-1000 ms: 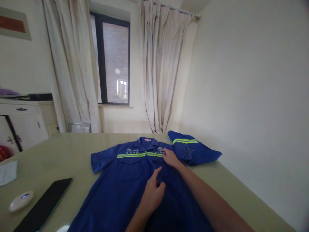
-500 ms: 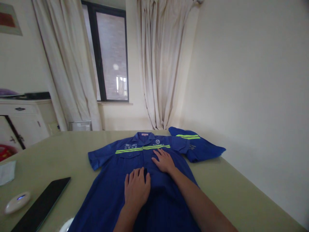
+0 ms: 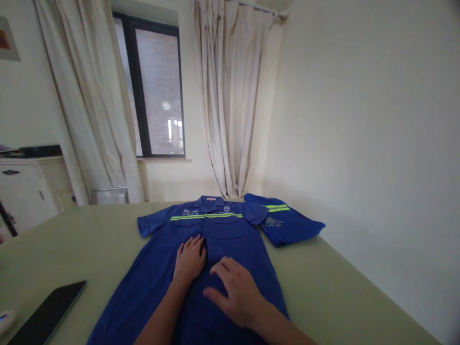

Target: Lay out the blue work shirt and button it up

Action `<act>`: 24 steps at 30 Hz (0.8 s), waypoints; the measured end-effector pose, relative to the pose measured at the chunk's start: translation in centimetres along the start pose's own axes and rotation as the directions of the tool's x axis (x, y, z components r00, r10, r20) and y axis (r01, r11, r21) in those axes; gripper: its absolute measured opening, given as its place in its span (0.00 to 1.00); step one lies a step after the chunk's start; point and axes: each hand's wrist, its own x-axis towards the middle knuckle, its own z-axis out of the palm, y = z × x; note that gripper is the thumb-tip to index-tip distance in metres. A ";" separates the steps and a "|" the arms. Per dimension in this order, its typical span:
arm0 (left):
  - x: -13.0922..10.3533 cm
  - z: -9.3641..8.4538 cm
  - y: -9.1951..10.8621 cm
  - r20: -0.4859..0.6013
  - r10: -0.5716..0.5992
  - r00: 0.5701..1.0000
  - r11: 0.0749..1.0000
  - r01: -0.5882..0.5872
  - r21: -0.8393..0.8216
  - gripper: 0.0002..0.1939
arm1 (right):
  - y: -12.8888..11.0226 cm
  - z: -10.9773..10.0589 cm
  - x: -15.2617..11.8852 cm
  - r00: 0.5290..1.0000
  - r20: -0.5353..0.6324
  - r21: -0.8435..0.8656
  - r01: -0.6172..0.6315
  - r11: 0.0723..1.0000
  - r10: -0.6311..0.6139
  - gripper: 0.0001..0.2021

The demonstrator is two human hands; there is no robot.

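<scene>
A blue short-sleeved work shirt (image 3: 230, 239) with a yellow-green reflective stripe across the chest lies spread out, front side up, its collar at the far end. My left hand (image 3: 190, 259) rests on the middle of the shirt, fingers stretched forward, holding nothing. Nearer to me and to the right, my right hand (image 3: 235, 290) is over the shirt front with its thumb apart and fingers slightly bent, nothing in it. Beside the right sleeve lies a folded blue garment (image 3: 294, 227) with a similar stripe.
The shirt lies on a pale green table (image 3: 108, 235). A black flat tablet-like object (image 3: 52, 311) and part of a white rounded device (image 3: 6, 320) are at the near left. Behind are curtains (image 3: 233, 96), a window (image 3: 160, 91) and a white cabinet (image 3: 28, 187).
My right hand has drawn back from the chest stripe toward me. The left hand stays on the shirt, a little farther up in the picture. The view has shifted slightly to the right.
</scene>
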 end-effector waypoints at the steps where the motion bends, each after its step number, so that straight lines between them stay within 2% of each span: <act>1: 0.5 -0.1 -0.1 -0.015 0.001 1.000 1.000 -0.001 -0.008 0.20 | -0.2 0.4 -1.6 0.998 0.023 -0.013 -0.051 0.999 0.051 0.22; 4: 0.8 -0.7 -0.1 -0.028 0.013 1.000 1.000 -0.013 -0.014 0.17 | 0.5 1.6 -4.1 0.987 0.028 -0.045 -0.155 0.987 0.156 0.29; 8: -0.8 -1.3 0.1 0.008 0.031 0.999 0.999 -0.031 -0.035 0.19 | 2.2 2.0 -3.2 0.992 0.035 -0.050 -0.118 0.992 0.120 0.34; 11: -3.1 -1.6 -0.2 0.042 0.055 0.998 0.997 -0.053 -0.057 0.21 | 2.6 1.5 -2.0 0.994 0.066 -0.068 -0.087 0.994 0.092 0.38; 13: -5.1 -1.9 -0.7 0.049 0.063 0.997 0.996 -0.059 -0.067 0.22 | 2.3 1.2 -1.7 0.993 0.052 -0.073 -0.101 0.992 0.104 0.36; 16: -8.2 -2.7 -1.4 -0.009 0.091 0.996 0.987 -0.092 -0.130 0.21 | 1.3 1.2 -2.0 0.997 0.014 -0.045 -0.070 0.997 0.070 0.31; 19: -10.0 -4.1 -1.3 -0.044 0.144 0.989 0.967 -0.150 -0.206 0.16 | 0.0 1.5 -2.6 0.999 0.046 -0.038 0.021 0.999 -0.019 0.30; 21: -10.3 -5.3 -0.9 0.021 0.163 0.986 0.954 -0.152 -0.258 0.15 | -0.7 1.8 -2.9 0.995 0.098 -0.060 0.031 0.998 -0.025 0.28; 23: -10.2 -6.7 -0.5 0.157 0.187 0.970 0.933 -0.125 -0.338 0.16 | -1.1 2.0 -3.1 0.992 0.126 -0.070 0.012 0.997 -0.003 0.25; 24: -10.2 -7.4 -0.4 0.242 0.208 0.948 0.920 -0.105 -0.378 0.16 | -1.3 2.1 -3.2 0.992 0.128 -0.066 0.005 0.998 0.004 0.26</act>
